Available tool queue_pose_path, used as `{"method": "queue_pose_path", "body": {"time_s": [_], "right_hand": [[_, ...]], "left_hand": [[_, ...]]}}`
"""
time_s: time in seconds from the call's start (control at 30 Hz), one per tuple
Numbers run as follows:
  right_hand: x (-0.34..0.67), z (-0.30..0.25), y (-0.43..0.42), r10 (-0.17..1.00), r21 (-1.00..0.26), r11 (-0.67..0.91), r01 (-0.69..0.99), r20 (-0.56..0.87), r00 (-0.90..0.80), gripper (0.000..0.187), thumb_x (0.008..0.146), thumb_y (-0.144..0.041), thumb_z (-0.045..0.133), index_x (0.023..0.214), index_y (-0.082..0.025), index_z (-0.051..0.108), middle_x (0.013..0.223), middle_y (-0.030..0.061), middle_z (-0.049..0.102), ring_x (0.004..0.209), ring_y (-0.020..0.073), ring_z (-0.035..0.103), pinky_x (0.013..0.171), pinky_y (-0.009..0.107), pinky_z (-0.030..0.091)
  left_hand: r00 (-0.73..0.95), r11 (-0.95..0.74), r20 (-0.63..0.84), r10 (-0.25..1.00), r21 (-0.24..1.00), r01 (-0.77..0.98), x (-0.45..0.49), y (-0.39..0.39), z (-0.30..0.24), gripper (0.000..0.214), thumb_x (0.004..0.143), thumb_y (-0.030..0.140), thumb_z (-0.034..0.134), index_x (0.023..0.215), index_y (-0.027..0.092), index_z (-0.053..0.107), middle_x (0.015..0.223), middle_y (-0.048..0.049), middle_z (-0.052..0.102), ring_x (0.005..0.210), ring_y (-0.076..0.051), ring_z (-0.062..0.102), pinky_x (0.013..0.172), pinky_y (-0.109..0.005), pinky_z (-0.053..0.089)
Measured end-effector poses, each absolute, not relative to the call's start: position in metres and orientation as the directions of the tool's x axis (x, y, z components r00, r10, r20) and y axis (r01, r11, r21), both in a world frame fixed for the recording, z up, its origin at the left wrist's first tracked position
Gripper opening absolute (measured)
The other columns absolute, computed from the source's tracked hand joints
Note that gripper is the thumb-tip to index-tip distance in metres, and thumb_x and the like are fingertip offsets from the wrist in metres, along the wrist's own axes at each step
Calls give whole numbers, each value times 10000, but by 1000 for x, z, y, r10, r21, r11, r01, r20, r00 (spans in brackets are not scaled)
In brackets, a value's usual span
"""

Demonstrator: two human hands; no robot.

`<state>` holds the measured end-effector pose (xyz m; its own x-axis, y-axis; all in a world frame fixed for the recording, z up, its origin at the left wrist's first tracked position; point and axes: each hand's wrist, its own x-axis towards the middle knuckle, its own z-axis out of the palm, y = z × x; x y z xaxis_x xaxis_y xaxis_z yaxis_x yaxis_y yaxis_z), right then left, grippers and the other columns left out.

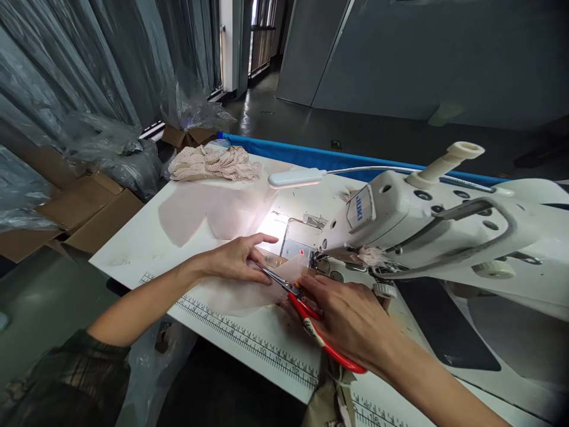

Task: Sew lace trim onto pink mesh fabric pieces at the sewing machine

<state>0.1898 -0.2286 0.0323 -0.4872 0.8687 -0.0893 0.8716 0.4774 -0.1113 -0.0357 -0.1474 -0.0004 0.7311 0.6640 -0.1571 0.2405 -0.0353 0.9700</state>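
Note:
My left hand lies on a thin, pale piece of fabric on the white sewing table, fingers stretched toward the needle area and pressing the fabric down. My right hand is closed round red-handled scissors, whose blades point left across the fabric, close to my left fingers. Both hands sit just in front of the presser foot of a white sewing machine.
A small lamp on a flexible neck lights the needle plate. A bundle of beige knitted cloth lies at the table's far left. Cardboard boxes and plastic-wrapped goods stand on the floor to the left. A printed ruler runs along the table's near edge.

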Motion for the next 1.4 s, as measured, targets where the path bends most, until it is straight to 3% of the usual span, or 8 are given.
{"method": "queue_pose_path", "body": {"time_s": [0.27,0.4,0.53,0.77,0.93,1.13,1.33,1.4], "right_hand": [[191,37,-230,860,-225,450,865,-154,-487,310,962,-348,369,782,-197,572,729,67,665,596,184,612,533,281,341],[187,34,-228,868,-95,445,891,-202,-455,223,925,-285,420,852,-179,601,744,80,695,618,219,650,511,282,308],[191,29,-230,900,42,430,902,-93,-425,175,879,-271,474,905,-177,619,788,72,717,605,209,660,462,269,249],[234,27,-264,916,-185,385,904,198,-349,291,908,-318,398,1046,-216,633,650,20,680,460,190,610,418,277,380],[234,8,-307,958,-317,242,917,229,-174,453,875,-486,549,1229,-209,497,1018,112,661,801,248,685,613,327,566],[220,-30,-326,961,-346,139,928,272,-43,279,896,-383,477,1106,-206,520,976,109,634,833,254,679,610,346,578],[262,-18,-336,960,-449,-16,893,243,140,319,872,-369,526,1166,-251,493,1082,114,630,879,265,676,609,333,571],[281,-8,-338,940,-392,-62,918,287,186,347,863,-362,548,1185,-244,496,1041,142,632,876,287,660,578,341,546]], "left_hand": [[742,-41,-172,648,965,259,-35,-149,0,839,706,205,814,1418,144,374,874,-75,739,915,-195,690,857,-336,500],[756,-45,-181,629,962,268,-35,-148,-2,826,729,206,795,1427,144,358,915,-94,744,926,-209,696,858,-349,507],[753,-71,-152,640,964,255,-37,-145,-5,821,749,236,783,1436,149,343,935,-93,741,953,-213,689,910,-380,487],[752,-53,-222,620,945,323,-47,-135,-2,998,657,240,850,1477,157,287,1073,-148,706,944,-219,676,794,-335,503],[745,-122,-181,642,935,333,-44,-135,-2,885,650,242,853,1409,143,408,1001,-112,733,1065,-232,646,924,-368,471],[712,-72,-169,681,953,294,-43,-134,-2,726,709,253,815,1341,116,486,869,-72,761,901,-207,709,931,-384,487],[702,-68,-158,695,957,283,-48,-131,2,787,753,321,797,1407,106,416,935,-115,758,927,-225,710,871,-344,501],[711,-72,-168,683,953,294,-48,-131,2,813,749,328,803,1423,114,403,963,-120,756,951,-230,706,894,-353,494]]}}
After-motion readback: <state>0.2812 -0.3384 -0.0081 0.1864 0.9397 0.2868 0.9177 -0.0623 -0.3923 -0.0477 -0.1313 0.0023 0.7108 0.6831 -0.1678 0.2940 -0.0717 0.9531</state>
